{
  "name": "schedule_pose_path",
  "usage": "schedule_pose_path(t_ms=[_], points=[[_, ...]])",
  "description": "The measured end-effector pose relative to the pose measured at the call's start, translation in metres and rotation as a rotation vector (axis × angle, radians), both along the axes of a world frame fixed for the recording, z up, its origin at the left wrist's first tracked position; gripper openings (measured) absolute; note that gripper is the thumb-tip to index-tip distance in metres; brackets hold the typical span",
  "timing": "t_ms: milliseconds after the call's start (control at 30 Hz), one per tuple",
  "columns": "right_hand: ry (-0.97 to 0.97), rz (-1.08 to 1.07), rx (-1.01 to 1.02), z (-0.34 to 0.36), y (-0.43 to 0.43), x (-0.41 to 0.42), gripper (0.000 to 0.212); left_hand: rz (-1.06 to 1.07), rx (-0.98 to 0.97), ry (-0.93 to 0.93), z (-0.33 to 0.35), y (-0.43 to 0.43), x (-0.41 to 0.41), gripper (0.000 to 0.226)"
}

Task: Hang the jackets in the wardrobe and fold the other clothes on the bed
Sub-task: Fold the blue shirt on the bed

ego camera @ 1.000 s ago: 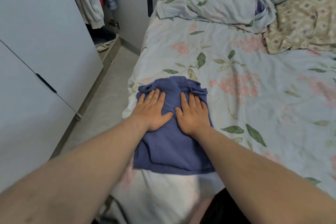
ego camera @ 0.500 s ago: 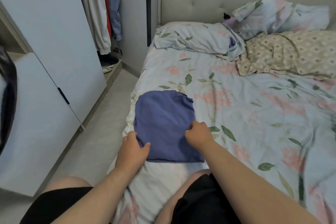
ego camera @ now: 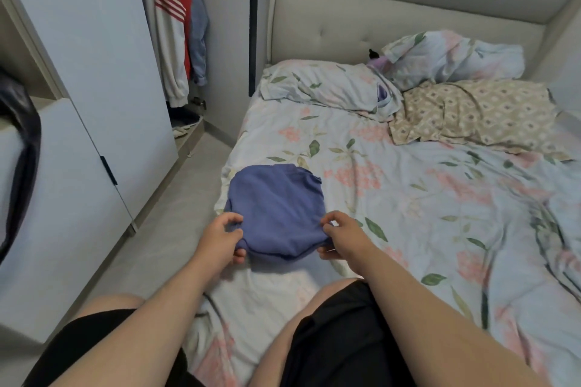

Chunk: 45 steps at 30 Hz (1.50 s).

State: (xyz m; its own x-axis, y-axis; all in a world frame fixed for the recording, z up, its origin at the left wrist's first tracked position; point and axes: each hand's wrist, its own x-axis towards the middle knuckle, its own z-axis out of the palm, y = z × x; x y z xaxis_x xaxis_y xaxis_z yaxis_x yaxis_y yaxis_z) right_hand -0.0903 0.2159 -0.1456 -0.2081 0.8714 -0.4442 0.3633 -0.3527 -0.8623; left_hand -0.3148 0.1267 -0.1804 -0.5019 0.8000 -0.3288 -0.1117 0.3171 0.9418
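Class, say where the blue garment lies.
Head view: blue garment on the bed at its left edge, near corners gripped by left hand and right hand.

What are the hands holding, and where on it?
The folded blue garment: the left hand pinches its near left corner, the right hand its near right corner.

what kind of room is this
Most likely a home bedroom: a bed with floral pillows against a padded headboard, a wardrobe beside it with jackets hanging inside, and a folded blue garment on the bed, gripped by the left hand and right hand.
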Motion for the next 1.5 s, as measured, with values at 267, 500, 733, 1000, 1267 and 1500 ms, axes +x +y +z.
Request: schedule_pose_path(t_ms=[267,500,733,1000,1267,1500], points=[[0.148,0.078,0.15,0.01,-0.012,0.013,0.027,0.026,0.177,-0.275,0.022,-0.021,-0.028,0.042],[0.048,0.004,0.284,0.013,-0.015,0.014,0.026,-0.026,0.135,0.568,0.012,-0.034,-0.023,0.027],[0.056,-0.125,0.113,0.015,-0.009,0.009,0.013,-0.196,0.205,0.644,0.022,-0.033,-0.027,0.021],[-0.04,0.042,0.129,0.003,-0.007,0.005,0.015,-0.109,0.092,0.332,0.011,-0.023,-0.028,0.029],[-0.194,0.019,0.253,-0.013,0.014,-0.013,0.022,-0.042,-0.022,0.342,-0.007,0.001,-0.031,0.02],[-0.328,0.002,0.32,-0.037,0.043,-0.04,0.032,-0.008,-0.069,0.323,-0.013,0.027,-0.052,0.021]])
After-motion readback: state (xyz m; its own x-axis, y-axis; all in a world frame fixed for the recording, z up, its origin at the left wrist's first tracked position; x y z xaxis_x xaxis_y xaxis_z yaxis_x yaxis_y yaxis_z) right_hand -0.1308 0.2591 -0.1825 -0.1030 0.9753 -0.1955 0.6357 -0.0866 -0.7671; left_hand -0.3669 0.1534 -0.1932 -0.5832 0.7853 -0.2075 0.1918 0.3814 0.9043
